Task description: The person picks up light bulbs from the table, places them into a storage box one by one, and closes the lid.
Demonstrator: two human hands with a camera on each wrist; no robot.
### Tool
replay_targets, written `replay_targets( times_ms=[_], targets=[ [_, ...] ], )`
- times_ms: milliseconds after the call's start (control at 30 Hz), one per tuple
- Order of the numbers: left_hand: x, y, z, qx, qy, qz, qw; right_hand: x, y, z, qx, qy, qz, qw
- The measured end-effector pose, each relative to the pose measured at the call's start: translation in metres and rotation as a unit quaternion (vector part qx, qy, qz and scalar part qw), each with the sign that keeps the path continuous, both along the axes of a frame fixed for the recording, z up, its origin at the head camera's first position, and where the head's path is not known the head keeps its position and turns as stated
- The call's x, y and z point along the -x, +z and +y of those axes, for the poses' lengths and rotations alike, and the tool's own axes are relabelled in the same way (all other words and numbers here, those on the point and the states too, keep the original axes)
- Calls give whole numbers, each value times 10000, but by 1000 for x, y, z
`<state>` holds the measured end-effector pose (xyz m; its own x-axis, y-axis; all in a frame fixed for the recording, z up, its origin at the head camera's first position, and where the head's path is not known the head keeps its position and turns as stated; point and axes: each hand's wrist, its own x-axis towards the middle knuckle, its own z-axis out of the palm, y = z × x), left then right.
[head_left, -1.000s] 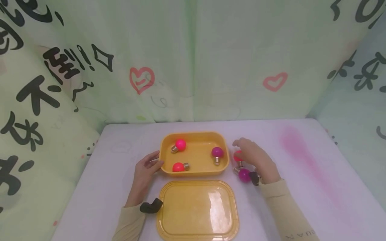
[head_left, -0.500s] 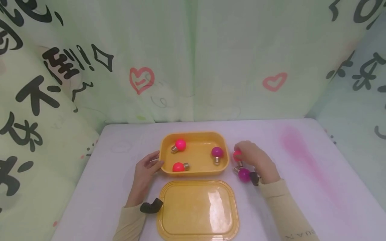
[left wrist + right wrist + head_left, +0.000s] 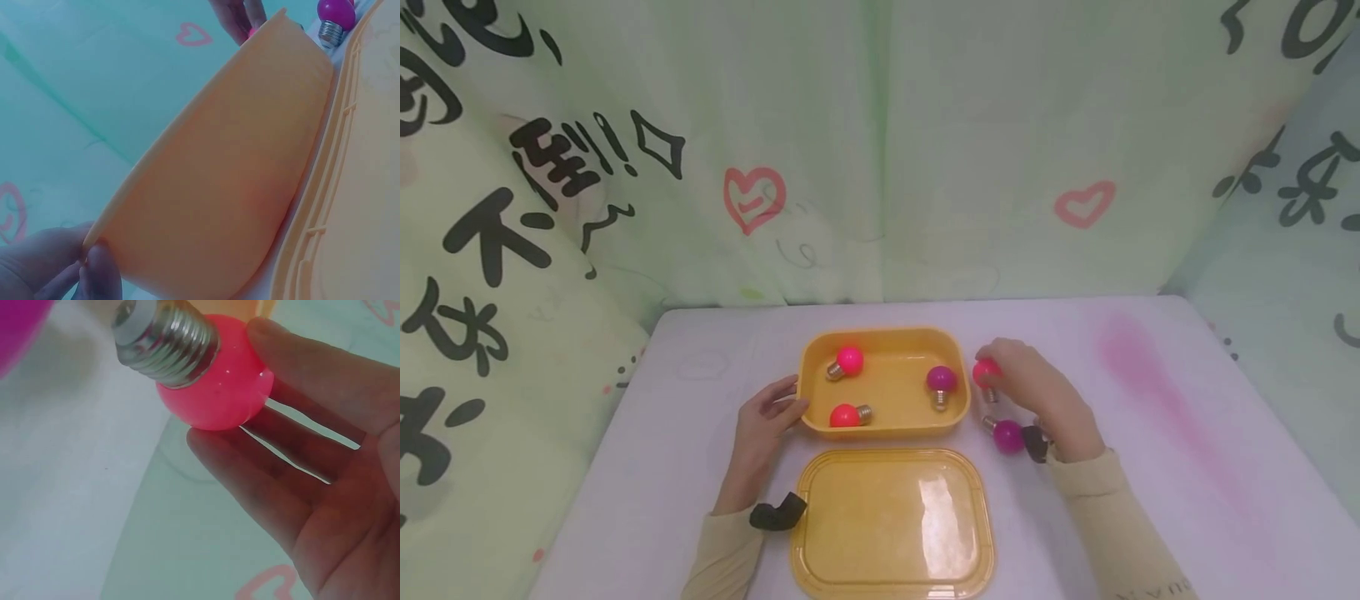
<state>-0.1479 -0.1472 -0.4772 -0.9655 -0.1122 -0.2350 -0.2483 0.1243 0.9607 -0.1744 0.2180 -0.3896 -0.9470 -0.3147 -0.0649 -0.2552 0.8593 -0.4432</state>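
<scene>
My right hand (image 3: 1037, 387) pinches a pink light bulb (image 3: 219, 378) by its round end between thumb and fingers, with the metal screw base pointing away from the palm. It is just right of the yellow plastic box (image 3: 880, 432). At the box's left end my left hand (image 3: 763, 429) holds the rim; in the left wrist view the thumb and fingers (image 3: 103, 272) pinch that rim. Inside the box lie two pink bulbs, one at the back (image 3: 850, 360) and one at the front (image 3: 844, 416), and a purple bulb (image 3: 941, 379) on the right.
Another purple bulb (image 3: 1008, 436) lies on the white table (image 3: 1150, 500) below my right hand, near the black wrist strap (image 3: 1036, 444). The yellow lid (image 3: 880, 525) lies flat in front of the box. A pale green curtain (image 3: 970, 150) stands behind the table.
My right hand has closed on the pink bulb and moved it slightly up and left, away from the purple bulb beside it. The left hand and box stay in place.
</scene>
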Motion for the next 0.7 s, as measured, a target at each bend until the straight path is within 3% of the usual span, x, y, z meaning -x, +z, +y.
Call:
replay_targets(
  times_ms=[267,433,700],
  targets=[
    [-3,-1,-2,-261,-34,83,9996,-4,12,-5,357,116,104,9992],
    [-4,1,0,-175,-54,28,9998,-10,21,-11,526,71,180,9984],
    [-3,3,1,-99,-39,-13,9999,-10,27,-18,608,387,604,9956]
  ],
)
